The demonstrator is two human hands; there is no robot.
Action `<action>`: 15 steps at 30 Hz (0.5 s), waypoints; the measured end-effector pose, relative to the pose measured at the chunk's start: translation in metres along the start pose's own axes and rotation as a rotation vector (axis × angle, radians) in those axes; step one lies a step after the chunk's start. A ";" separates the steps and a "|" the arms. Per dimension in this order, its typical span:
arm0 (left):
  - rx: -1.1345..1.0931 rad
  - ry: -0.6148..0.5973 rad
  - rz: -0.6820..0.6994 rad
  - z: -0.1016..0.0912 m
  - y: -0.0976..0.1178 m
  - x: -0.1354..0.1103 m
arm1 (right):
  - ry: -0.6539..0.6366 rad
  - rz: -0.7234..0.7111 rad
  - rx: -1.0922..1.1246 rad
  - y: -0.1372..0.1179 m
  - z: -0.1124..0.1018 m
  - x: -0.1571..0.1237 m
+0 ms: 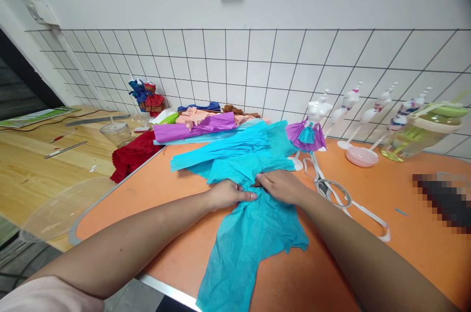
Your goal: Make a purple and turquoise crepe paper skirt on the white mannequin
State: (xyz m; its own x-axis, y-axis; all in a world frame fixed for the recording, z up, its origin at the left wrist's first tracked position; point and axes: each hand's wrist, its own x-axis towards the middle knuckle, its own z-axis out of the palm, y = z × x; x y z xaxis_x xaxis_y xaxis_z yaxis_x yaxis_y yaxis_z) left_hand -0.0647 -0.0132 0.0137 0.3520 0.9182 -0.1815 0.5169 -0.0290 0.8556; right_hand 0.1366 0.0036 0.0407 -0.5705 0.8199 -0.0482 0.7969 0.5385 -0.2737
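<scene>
Both hands meet at the middle of a long sheet of turquoise crepe paper (250, 233) lying on the orange table (368, 263). My left hand (226, 194) pinches a gathered fold of the paper. My right hand (279, 185) presses and pinches the same gather from the other side, fingertips nearly touching the left ones. The paper spreads toward the wall beyond the hands and hangs over the front edge of the table.
Scissors (324, 187) and a white tape (364, 211) lie right of my right hand. A mannequin in a purple and turquoise paper skirt (307, 133) stands behind, beside bare mannequins (368, 113), a pink dish (361, 156) and a bottle (415, 133). Paper sheets (195, 128) pile at the back.
</scene>
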 end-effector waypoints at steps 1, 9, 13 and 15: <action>0.025 -0.007 -0.030 0.000 -0.001 0.000 | 0.012 0.000 0.011 -0.001 0.001 0.000; 0.017 -0.032 0.068 0.001 -0.005 0.002 | 0.037 -0.010 -0.071 -0.007 0.006 0.004; 0.028 -0.043 0.059 0.001 -0.006 0.003 | 0.044 -0.002 -0.092 -0.005 0.007 0.004; 0.062 -0.049 0.006 0.001 -0.006 0.003 | 0.048 0.004 -0.098 -0.004 0.008 0.005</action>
State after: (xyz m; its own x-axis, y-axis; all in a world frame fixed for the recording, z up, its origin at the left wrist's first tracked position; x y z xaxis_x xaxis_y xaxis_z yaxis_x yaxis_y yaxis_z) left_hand -0.0662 -0.0106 0.0081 0.3924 0.8976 -0.2009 0.5610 -0.0605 0.8256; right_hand 0.1292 0.0038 0.0337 -0.5586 0.8294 -0.0022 0.8163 0.5493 -0.1785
